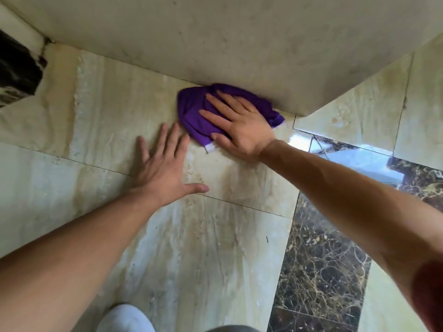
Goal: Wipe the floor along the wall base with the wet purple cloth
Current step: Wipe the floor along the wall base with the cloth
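We press our right hand point(239, 125), fingers spread flat, on the purple cloth point(191, 109) against the wall point(239, 44); our left hand point(163, 171) lies open on the floor point(215, 236) beside the cloth.

Just one view here, a wide-angle head cam, so nothing overlaps with a second angle. It sits above the floor point(215, 248) and looks steeply down and a bit forward, toward the wall base point(239, 44) that runs across the top of the frame. It's close in: both forearms stretch from the bottom corners up to mid-frame, and the left hand point(165, 168) and right hand point(239, 125) land near the center. The wide lens bends the tile lines toward the edges.
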Motion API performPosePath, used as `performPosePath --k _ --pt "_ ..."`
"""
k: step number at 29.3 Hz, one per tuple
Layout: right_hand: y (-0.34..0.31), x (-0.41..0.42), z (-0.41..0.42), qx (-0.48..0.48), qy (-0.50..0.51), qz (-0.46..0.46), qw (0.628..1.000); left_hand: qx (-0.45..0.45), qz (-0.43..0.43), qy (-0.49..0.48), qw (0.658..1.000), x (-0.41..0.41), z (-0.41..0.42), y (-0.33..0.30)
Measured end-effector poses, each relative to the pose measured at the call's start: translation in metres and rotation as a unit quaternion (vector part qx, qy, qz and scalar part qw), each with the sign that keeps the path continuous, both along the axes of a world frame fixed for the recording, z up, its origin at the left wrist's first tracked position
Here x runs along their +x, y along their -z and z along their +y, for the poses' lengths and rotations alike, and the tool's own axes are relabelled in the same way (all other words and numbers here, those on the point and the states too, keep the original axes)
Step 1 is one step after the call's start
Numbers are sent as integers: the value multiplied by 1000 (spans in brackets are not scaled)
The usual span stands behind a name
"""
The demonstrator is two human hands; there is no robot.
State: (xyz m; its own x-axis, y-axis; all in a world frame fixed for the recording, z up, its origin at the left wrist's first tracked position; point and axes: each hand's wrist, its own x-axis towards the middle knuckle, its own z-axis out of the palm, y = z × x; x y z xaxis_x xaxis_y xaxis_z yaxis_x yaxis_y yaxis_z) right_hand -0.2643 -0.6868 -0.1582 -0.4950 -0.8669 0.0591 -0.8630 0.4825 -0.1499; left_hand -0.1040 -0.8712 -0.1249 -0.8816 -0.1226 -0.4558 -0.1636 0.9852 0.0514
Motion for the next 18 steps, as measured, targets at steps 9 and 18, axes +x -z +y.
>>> performPosePath --k 9,18 --pt "-7 3 -31 43 -15 -26 999 9 -31 -124 992 26 -4 -7" --pt "-6 10 43 73 29 24 997 25 -41 -144 988 37 -64 -3"
